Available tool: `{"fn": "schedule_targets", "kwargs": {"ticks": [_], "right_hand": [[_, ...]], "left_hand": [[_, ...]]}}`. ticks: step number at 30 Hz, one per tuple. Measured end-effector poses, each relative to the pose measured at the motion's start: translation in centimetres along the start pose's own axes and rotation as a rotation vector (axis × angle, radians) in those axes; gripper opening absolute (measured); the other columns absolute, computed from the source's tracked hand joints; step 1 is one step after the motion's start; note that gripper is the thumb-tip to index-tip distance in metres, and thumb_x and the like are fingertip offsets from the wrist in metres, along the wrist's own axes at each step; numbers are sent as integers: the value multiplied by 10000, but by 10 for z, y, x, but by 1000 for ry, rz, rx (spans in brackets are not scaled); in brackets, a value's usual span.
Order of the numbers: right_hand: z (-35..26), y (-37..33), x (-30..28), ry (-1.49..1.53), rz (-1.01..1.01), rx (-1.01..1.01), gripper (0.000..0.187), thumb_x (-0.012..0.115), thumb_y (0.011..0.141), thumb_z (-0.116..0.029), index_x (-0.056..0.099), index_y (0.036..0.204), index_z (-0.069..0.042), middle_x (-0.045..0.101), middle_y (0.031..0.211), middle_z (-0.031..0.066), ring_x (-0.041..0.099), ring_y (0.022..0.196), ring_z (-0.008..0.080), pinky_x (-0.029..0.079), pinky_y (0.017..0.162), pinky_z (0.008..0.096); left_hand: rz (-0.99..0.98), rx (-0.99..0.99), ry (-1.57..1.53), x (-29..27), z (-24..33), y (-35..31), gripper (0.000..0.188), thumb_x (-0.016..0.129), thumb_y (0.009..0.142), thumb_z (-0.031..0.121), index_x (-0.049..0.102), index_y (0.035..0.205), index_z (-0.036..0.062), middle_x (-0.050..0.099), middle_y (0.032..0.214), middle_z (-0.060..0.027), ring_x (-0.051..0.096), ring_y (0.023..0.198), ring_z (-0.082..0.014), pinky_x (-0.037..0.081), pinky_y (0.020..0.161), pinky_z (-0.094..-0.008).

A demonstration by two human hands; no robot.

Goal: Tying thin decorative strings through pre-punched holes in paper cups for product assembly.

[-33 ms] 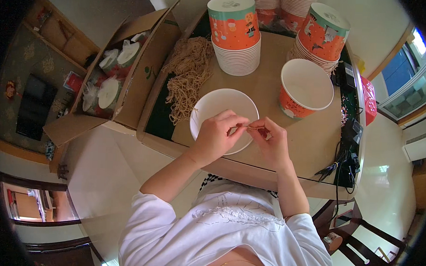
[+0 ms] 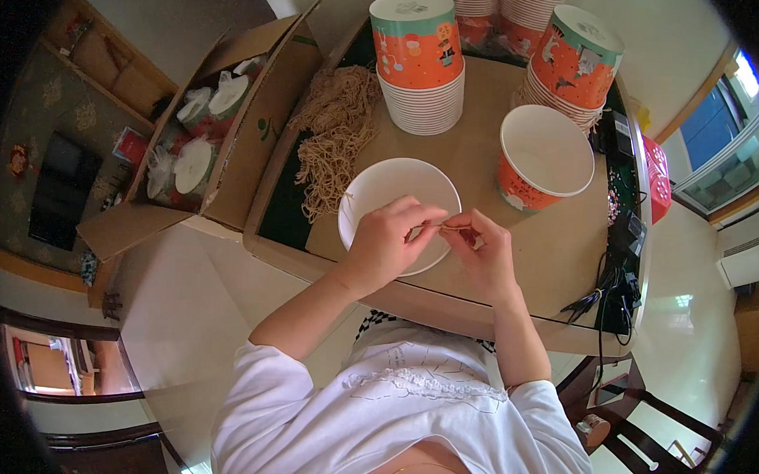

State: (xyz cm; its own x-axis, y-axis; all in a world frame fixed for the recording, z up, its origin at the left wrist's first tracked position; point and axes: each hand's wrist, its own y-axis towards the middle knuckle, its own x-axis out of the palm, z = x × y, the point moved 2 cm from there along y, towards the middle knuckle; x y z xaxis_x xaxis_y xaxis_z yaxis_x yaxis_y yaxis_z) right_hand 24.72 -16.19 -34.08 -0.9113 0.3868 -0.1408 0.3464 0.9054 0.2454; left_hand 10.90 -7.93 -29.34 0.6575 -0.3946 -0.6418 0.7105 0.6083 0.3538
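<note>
Over the near side of a white paper bucket point(image 2: 382, 182), my left hand point(image 2: 388, 237) and my right hand point(image 2: 485, 250) meet with fingertips pinched. A thin tan string point(image 2: 454, 228) shows between them, mostly hidden by the fingers. Both hands are closed on it. Against the bucket's left side lies a tangled heap of tan string point(image 2: 336, 155), and a strand reaches the rim. To the right stands another open bucket point(image 2: 546, 151), orange outside and white inside.
Upside-down bucket stacks point(image 2: 419, 95) point(image 2: 573, 67) stand at the back of the cardboard-covered table point(image 2: 478, 106). An open carton point(image 2: 239, 146) with wrapped buckets is at the left. Black cables point(image 2: 601, 297) lie along the right edge, near a red basket point(image 2: 655, 181). A dark chair point(image 2: 659, 436) is lower right.
</note>
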Motion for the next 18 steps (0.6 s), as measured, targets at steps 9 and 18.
{"fn": "schedule_targets", "kwargs": {"ticks": [9,18], "right_hand": [[-1,1,-1,-77,-10,-48,84,653,838,-14,620,914,-4,632,769,39,515,621,57,418,545,213],[-8,0,1,-4,29,-46,86,655,817,-11,616,892,-24,610,784,42,512,635,85,413,559,227]], "left_hand": [[-65,-22,-27,1,-2,0,110,664,787,7,589,864,32,586,786,-42,568,612,-110,454,537,-242],[-160,-219,-447,11,-29,-3,58,603,877,67,556,868,34,596,790,15,534,677,-28,440,588,-206]]}}
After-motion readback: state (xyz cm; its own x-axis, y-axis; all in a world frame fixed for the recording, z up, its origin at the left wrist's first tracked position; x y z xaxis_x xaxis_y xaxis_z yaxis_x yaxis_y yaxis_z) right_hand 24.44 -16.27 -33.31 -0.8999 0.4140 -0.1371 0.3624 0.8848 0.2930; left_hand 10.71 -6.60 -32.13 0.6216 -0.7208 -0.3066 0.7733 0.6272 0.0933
